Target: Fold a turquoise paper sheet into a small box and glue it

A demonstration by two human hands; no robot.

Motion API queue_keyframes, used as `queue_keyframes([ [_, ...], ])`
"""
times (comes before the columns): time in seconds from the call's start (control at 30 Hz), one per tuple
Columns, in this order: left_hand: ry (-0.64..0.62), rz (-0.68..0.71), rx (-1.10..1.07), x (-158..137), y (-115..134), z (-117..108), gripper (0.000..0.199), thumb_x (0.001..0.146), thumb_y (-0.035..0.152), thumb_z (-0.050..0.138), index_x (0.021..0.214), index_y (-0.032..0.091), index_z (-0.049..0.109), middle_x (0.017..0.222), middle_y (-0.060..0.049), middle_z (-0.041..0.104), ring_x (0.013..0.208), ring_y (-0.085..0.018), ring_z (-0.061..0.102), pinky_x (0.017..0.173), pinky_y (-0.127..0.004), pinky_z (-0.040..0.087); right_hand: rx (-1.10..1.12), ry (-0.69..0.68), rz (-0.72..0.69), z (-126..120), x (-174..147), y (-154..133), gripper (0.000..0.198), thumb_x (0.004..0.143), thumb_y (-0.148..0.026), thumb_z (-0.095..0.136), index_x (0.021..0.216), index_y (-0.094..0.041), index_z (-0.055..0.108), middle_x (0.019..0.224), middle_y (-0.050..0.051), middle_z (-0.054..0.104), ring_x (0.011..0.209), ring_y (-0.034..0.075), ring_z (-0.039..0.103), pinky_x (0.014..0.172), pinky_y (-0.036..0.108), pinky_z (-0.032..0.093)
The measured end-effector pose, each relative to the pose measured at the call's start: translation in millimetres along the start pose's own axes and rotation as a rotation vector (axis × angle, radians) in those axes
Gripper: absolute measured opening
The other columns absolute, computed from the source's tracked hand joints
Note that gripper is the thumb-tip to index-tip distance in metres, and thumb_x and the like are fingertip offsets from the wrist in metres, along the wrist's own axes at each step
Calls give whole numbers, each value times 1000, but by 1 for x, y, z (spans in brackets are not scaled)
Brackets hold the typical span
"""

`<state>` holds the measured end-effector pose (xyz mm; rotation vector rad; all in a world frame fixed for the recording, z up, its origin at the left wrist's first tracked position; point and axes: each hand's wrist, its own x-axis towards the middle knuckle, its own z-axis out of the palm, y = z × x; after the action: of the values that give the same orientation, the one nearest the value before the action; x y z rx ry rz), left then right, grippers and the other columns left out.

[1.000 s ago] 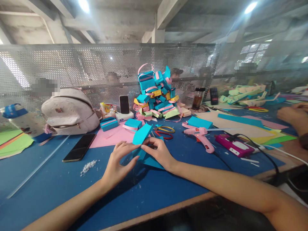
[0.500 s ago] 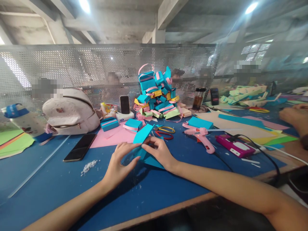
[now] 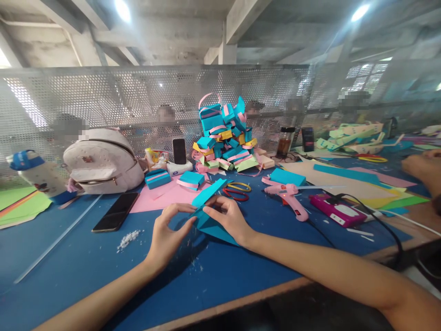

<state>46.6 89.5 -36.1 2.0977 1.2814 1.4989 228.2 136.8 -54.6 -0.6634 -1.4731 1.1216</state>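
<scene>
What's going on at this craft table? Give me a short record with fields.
Left hand: pinching the near edge of the teal paper sheet
Right hand: pressing on the same sheet, whose far flap is raised
Surface: blue table
Behind the hands: scissors, pile of paper boxes
Right of the hands: pink glue gun
Left of the hands: black phone, white backpack
</scene>
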Motion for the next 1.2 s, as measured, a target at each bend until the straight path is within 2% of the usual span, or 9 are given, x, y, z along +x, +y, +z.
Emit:
queue_keyframes([
  [0.23, 22, 66, 25, -1, 3, -1, 5, 85, 26, 68, 82, 22, 69, 90, -3, 74, 90, -20, 68, 86, -37, 51, -2, -17, -7, 1, -1, 1, 24, 75, -42, 76, 77, -19, 69, 77, 2, 70, 74, 17, 64, 68, 29, 49],
  [0.47, 29, 209, 140, 1, 6, -3, 7, 86, 24, 68, 79, 24, 68, 91, -2, 75, 89, -21, 67, 87, -40, 47, -39, -29, -10, 0, -1, -3, 25, 76, -42, 75, 75, -18, 69, 77, 4, 70, 74, 18, 64, 68, 30, 49],
  [0.67, 11, 308, 238, 2, 5, -6, 9, 86, 21, 68, 78, 25, 67, 89, 1, 76, 87, -20, 67, 97, -44, 40, -31, -41, -18, 0, -2, -2, 26, 76, -44, 75, 75, -18, 69, 76, 3, 69, 73, 18, 63, 67, 30, 49],
  [0.83, 9, 286, 217, 3, 7, -6, 7, 86, 22, 68, 79, 25, 67, 90, 1, 76, 86, -19, 68, 96, -42, 41, -29, -43, -15, 0, -2, -3, 26, 77, -43, 75, 77, -18, 69, 78, 4, 69, 75, 18, 64, 69, 30, 49],
  [1.0, 3, 181, 128, 3, 8, -5, 7, 88, 24, 66, 82, 25, 69, 89, 0, 75, 87, -20, 67, 86, -38, 46, -26, -29, -16, 0, -1, -4, 24, 76, -42, 75, 76, -19, 68, 76, 3, 69, 74, 18, 63, 67, 29, 48],
  [1.2, -3, 65, 83, 1, 6, -6, 6, 90, 29, 63, 88, 24, 66, 94, -1, 72, 94, -21, 65, 89, -36, 46, -13, -32, -22, 0, 0, -5, 21, 77, -39, 74, 76, -19, 67, 76, 2, 68, 74, 17, 63, 67, 28, 47],
])
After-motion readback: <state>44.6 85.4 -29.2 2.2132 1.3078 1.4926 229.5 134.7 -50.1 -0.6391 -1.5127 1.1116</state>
